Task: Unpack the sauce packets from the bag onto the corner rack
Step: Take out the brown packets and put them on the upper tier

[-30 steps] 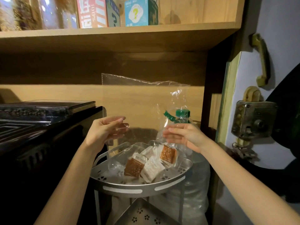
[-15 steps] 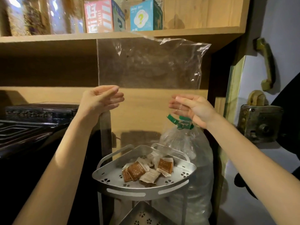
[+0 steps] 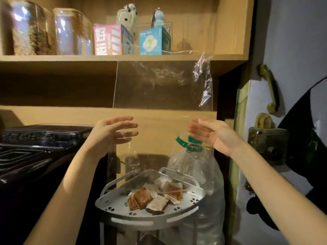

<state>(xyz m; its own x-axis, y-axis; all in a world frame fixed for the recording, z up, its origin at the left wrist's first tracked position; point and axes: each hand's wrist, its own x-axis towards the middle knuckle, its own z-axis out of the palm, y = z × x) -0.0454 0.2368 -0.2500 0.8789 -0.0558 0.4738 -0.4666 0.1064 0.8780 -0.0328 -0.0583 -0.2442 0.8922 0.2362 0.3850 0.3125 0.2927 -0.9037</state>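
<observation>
The clear bag (image 3: pixel 162 85) is held up by both hands (image 3: pixel 113 133) (image 3: pixel 214 135), fingers loosely pinching its edges; packets (image 3: pixel 155 197) lie on the rack (image 3: pixel 150 220) below.

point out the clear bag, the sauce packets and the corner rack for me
clear bag (image 3: pixel 159 85), head view, on its flat middle panel
sauce packets (image 3: pixel 142 198), head view, on the brown packet at the front of the pile
corner rack (image 3: pixel 150 221), head view, on its curved front rim

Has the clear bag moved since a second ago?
Yes. The clear bag has gone up: its top edge was well below the wooden shelf and now reaches the shelf's front edge, clear of the sauce packets on the corner rack.
</observation>
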